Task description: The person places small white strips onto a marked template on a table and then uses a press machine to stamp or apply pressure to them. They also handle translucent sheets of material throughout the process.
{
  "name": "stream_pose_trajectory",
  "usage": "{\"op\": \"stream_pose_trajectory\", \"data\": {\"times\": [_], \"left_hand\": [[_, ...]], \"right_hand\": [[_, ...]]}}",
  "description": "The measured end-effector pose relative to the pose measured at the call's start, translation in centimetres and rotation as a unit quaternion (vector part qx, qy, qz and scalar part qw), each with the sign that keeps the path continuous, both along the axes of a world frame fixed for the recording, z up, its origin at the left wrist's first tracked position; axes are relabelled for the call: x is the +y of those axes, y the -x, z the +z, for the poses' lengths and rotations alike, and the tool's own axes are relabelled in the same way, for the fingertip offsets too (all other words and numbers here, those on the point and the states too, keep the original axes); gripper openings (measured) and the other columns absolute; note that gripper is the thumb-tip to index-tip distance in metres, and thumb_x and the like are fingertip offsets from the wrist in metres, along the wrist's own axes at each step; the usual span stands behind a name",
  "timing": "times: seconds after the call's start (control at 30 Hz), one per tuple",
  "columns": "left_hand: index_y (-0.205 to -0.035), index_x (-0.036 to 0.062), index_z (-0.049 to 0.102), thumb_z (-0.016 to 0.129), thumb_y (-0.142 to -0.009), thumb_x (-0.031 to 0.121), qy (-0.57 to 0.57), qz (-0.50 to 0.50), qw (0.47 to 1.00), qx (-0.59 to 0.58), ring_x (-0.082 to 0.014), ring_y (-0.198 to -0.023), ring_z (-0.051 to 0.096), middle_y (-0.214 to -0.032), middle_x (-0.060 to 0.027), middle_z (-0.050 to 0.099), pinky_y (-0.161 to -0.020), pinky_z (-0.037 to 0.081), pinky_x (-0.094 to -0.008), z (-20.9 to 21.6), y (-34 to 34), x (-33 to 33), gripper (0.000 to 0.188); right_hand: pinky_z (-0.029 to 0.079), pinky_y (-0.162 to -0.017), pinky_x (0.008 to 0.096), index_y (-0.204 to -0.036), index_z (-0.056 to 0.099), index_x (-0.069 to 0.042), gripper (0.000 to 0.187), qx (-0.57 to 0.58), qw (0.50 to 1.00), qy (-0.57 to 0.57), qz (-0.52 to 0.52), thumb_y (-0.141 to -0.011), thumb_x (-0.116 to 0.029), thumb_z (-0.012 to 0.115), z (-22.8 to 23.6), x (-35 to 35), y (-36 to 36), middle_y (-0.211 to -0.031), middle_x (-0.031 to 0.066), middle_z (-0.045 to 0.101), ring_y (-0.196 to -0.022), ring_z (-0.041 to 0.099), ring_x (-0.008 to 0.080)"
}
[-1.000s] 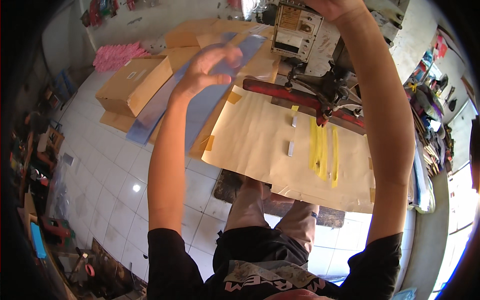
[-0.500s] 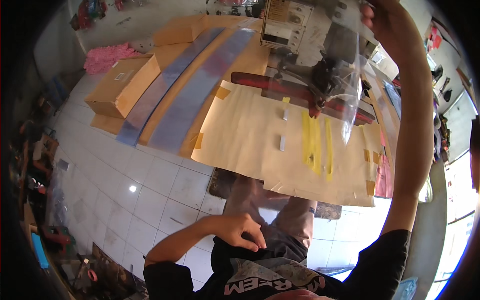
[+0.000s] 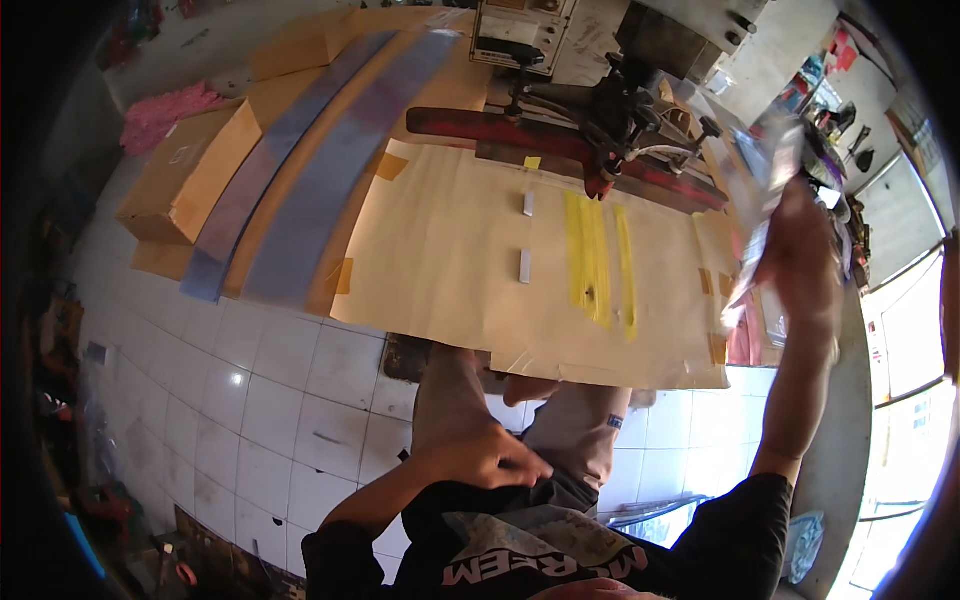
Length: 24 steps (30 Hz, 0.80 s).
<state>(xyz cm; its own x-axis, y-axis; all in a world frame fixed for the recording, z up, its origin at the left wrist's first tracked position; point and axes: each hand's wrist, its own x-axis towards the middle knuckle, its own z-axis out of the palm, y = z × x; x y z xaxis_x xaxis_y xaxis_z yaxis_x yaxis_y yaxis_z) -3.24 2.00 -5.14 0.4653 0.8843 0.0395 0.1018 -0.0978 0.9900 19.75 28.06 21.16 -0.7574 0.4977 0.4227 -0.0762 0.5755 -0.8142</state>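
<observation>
My right hand (image 3: 800, 255), smeared by motion, grips a clear plastic sheet (image 3: 765, 230) at the right edge of the work board. The sheet is seen nearly edge-on and shines. Low in the middle, my left hand (image 3: 485, 458) rests on my lap, fingers loosely bent and apart, with nothing visible in it. Between the hands and the machine lies the paper-covered board (image 3: 440, 250), taped at its edges. Yellow tape strips (image 3: 590, 260) and two small pale pieces (image 3: 525, 266) are on it. The machine's red bar (image 3: 500, 130) spans the board's far side.
Black clamps and a machine head (image 3: 665, 45) stand over the bar. To the left, two long bluish film strips (image 3: 320, 190) lie on brown card, beside a cardboard box (image 3: 190, 175) and a pink bundle (image 3: 165, 115). A wall ledge (image 3: 860, 420) runs along the right.
My right hand has come down from above the machine to the board's right side with the plastic sheet. My left hand has lowered onto my lap. The view has shifted slightly.
</observation>
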Motion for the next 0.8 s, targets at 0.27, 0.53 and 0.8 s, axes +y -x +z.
{"op": "stream_pose_trajectory", "data": {"times": [0.27, 0.53, 0.8], "left_hand": [[-0.113, 0.0135, 0.071, 0.069, -0.088, 0.014, -0.118, -0.202, 0.972, 0.003, -0.0193, -0.107, 0.067, -0.113, -0.0012, 0.071, -0.108, 0.037, -0.0549, -1.0, -1.7, -0.5, 0.024], [-0.114, 0.012, 0.07, 0.069, -0.087, 0.01, -0.117, -0.105, 0.985, -0.068, -0.0236, -0.092, 0.07, -0.104, -0.0045, 0.073, -0.104, 0.045, -0.0449, 1.8, -2.7, -1.0, 0.027], [-0.128, 0.0106, 0.062, 0.067, -0.087, 0.005, -0.189, -0.035, 0.977, -0.092, -0.0316, -0.085, 0.069, -0.096, -0.016, 0.069, -0.085, 0.055, -0.0363, 1.9, -4.4, -2.5, 0.042]], "right_hand": [[0.051, -0.05, 0.0248, -0.099, 0.059, -0.002, 0.02, -0.186, 0.881, 0.43, -0.058, -0.099, -0.021, 0.054, -12.7, 4.0, 2.9, -0.082, 0.0082, 0.063, -0.054, 0.059, 0.0142], [0.056, -0.07, 0.0337, -0.129, 0.053, 0.003, 0.047, -0.16, 0.911, 0.233, -0.302, -0.092, -0.023, 0.065, -15.5, 7.1, 3.9, -0.113, 0.0154, 0.063, -0.078, 0.066, 0.0203], [0.031, -0.111, 0.052, -0.137, 0.048, -0.001, 0.057, -0.338, 0.897, -0.22, -0.181, -0.092, -0.034, 0.061, -16.5, -7.0, 2.6, -0.146, 0.0306, 0.037, -0.135, 0.035, 0.0503]]}}
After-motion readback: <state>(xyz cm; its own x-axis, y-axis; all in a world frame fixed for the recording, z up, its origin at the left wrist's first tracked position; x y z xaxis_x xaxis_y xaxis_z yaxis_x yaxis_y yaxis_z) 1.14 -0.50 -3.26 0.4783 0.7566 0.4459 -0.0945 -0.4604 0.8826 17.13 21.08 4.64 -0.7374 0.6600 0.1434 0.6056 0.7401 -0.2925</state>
